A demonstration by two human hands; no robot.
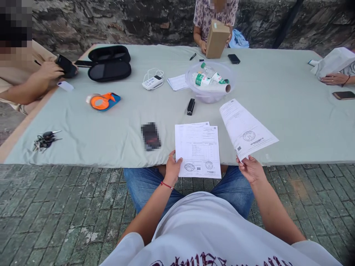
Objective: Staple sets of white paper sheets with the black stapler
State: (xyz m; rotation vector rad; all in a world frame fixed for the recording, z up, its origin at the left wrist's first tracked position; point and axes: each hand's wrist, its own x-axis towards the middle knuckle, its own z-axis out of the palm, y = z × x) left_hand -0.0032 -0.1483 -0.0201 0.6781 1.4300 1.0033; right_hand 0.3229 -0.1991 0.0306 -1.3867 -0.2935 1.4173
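My left hand (pixel 173 168) pinches the lower left edge of some overlapping printed sheets (pixel 198 151), which bear round stamps and overhang the table's front edge. On the right, my right hand (pixel 250 168) grips the bottom corner of another stamped sheet (pixel 245 129), tilted and slightly curled above the cloth. A black stapler (pixel 190 106) lies just beyond the sheets. Left of them rests a dark, blurred flat object (pixel 151 136).
On the cloth-covered table (pixel 127 122) are a bowl of bottles (pixel 206 95), a tape dispenser (pixel 103 101), keys (pixel 46 141), a black case (pixel 109 70), a white device (pixel 152 82) and phones. Three people sit around; one holds a cardboard box (pixel 216 39).
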